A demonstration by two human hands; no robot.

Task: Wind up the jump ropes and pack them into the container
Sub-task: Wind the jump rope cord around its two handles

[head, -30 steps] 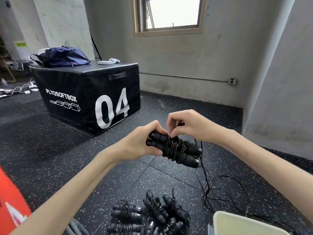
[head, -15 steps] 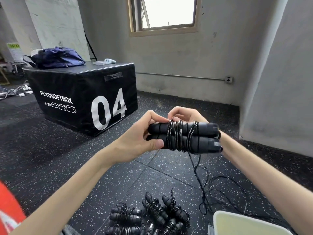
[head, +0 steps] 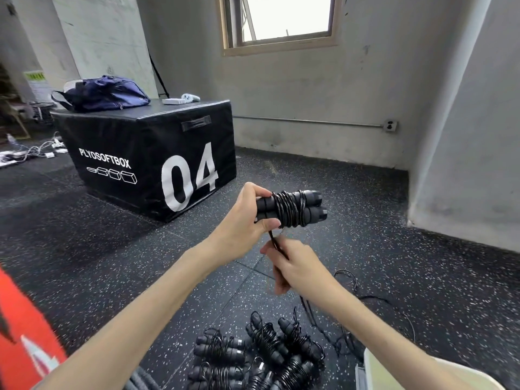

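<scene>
Jump rope handles (head: 291,207), paired and wrapped in cord, sit gripped in my left hand (head: 245,220) above the floor. My right hand (head: 292,266) below pinches what looks like the loose cord (head: 277,244), fingers curled tight around it.

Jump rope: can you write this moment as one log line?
left hand: grips jump rope handles | right hand: pulls cord below | cord: partly wound
</scene>
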